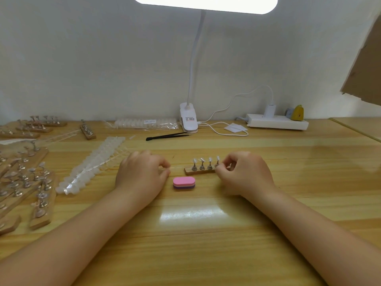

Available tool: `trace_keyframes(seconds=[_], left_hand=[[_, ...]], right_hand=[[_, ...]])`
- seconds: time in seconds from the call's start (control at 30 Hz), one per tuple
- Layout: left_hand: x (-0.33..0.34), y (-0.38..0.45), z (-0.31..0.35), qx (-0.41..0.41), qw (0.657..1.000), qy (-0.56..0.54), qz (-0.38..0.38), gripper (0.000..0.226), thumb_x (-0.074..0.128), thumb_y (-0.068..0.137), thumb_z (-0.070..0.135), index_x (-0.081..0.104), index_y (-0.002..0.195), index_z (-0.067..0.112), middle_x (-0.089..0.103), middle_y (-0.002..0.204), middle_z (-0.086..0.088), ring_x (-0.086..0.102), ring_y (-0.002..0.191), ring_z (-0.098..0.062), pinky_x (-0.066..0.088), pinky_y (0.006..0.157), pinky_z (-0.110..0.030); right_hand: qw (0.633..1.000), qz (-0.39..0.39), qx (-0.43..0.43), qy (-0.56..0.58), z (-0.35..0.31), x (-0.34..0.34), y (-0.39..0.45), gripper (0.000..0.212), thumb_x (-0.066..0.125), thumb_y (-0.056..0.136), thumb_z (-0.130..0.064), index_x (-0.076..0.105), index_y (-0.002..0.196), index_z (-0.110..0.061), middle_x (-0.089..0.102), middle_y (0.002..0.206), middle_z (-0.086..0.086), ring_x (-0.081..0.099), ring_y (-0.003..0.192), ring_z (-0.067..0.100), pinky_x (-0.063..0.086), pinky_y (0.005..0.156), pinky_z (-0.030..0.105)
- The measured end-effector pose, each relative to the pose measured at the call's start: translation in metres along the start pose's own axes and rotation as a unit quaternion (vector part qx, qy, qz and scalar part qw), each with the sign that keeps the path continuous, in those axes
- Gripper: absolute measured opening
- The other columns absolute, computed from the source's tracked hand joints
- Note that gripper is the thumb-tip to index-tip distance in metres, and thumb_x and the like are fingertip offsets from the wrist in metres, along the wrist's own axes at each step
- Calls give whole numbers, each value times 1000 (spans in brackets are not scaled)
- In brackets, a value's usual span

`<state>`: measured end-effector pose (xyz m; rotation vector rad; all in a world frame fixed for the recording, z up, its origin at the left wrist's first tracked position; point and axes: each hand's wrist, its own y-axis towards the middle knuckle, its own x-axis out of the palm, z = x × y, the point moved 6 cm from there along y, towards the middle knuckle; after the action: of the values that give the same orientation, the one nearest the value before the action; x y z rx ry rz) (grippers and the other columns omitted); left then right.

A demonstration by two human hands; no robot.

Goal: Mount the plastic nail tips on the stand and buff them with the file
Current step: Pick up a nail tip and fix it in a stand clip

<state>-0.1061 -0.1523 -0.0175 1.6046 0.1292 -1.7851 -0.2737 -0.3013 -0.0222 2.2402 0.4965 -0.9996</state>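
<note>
Wood-grain table (206,234), glossy, pale yellow planks running left-right; white matte wall (103,58) behind; white clip lamp (188,118) on a bent neck, oblong lit head at top; white power strip (277,121) back right; long strips of translucent nail tips (92,164) lying diagonally at left, beside a heap of spare wooden stands (22,182) with metal pegs; left hand (142,174) curled, thumb and finger pinched together, whether they hold anything I cannot tell; right hand (245,174) curled, fingertips pinching at the right end of the stand (199,170); stand a small wooden bar, long axis left-right, four metal pegs visible, each topped by a clear tip; file (184,183) just in front, oval foam block, pink over purple, long axis left-right; black tweezers (167,136) near the lamp clip.
</note>
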Motion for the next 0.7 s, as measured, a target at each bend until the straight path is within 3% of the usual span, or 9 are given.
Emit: trace_keyframes(seconds=[0.17, 0.23, 0.33, 0.43, 0.57, 0.7], left_hand=[[-2, -3, 1, 7, 971, -237, 40, 17, 66, 90, 19, 73, 103, 26, 69, 92, 17, 62, 84, -4, 48, 80, -23], [-2, -3, 0, -42, 914, -403, 28, 17, 70, 86, 18, 73, 100, 27, 73, 87, 15, 67, 82, -2, 50, 76, -14], [4, -8, 12, -85, 820, -565, -30, 17, 69, 86, 14, 73, 98, 26, 75, 86, 4, 71, 83, -9, 53, 75, -16], [8, -15, 27, -79, 783, -611, -83, 18, 65, 89, 10, 72, 102, 21, 75, 85, -4, 72, 83, -12, 53, 71, -15], [5, -20, 33, -58, 789, -608, -65, 19, 65, 87, 5, 72, 100, 18, 75, 82, -1, 72, 75, -11, 51, 61, -11], [1, -19, 27, -29, 854, -519, -8, 16, 71, 84, 11, 71, 92, 25, 73, 78, 12, 68, 71, 0, 48, 62, -8]], right_hand=[[999, 5, -37, 37, -12, -3, -7, 19, 61, 76, -34, 60, 61, -23, 55, 53, -10, 52, 54, 9, 41, 51, 27], [993, -9, -58, 103, -18, 1, -11, 22, 64, 78, -31, 61, 59, -21, 49, 46, -14, 45, 48, 5, 36, 49, 22], [971, -51, -73, 221, -30, 11, -15, 14, 70, 82, -31, 72, 71, -23, 50, 48, -14, 43, 48, 1, 35, 51, 20], [952, -80, -60, 288, -34, 19, -17, 13, 71, 84, -32, 75, 92, -23, 54, 52, -11, 52, 53, 4, 44, 57, 26], [938, -111, -54, 324, -34, 22, -19, 4, 71, 86, -22, 74, 88, -20, 60, 51, -14, 55, 50, -3, 39, 54, 9], [932, -108, -40, 343, -33, 22, -19, 5, 73, 84, -22, 74, 82, -18, 63, 54, -10, 56, 51, -2, 41, 53, 10]])
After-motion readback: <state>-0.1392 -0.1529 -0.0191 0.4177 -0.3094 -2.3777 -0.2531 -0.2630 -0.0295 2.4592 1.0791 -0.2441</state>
